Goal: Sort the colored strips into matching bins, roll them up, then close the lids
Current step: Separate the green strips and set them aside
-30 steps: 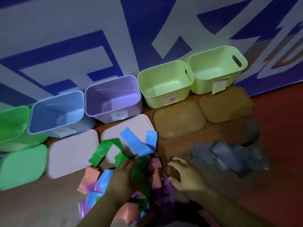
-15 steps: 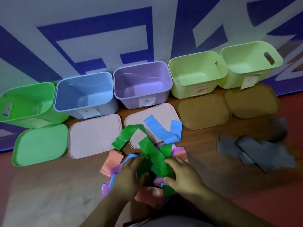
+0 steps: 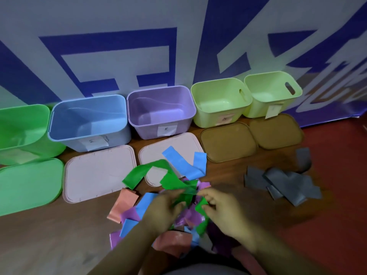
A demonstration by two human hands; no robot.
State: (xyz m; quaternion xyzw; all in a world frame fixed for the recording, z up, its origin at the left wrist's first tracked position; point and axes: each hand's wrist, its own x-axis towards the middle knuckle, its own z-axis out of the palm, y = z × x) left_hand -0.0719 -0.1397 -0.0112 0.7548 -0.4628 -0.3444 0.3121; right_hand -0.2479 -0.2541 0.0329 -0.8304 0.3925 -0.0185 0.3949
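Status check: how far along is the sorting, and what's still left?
Done: only the grey strips lie apart from the mixed pile. In hand: left hand and right hand both grip a green strip over that pile. Remaining: the blue bin, purple bin and the others look empty, no strip looks rolled, and the lids lie off in front.

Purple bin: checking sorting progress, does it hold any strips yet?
No, the purple bin shows only its bare inside, while purple strips lie in the mixed pile in front of it.
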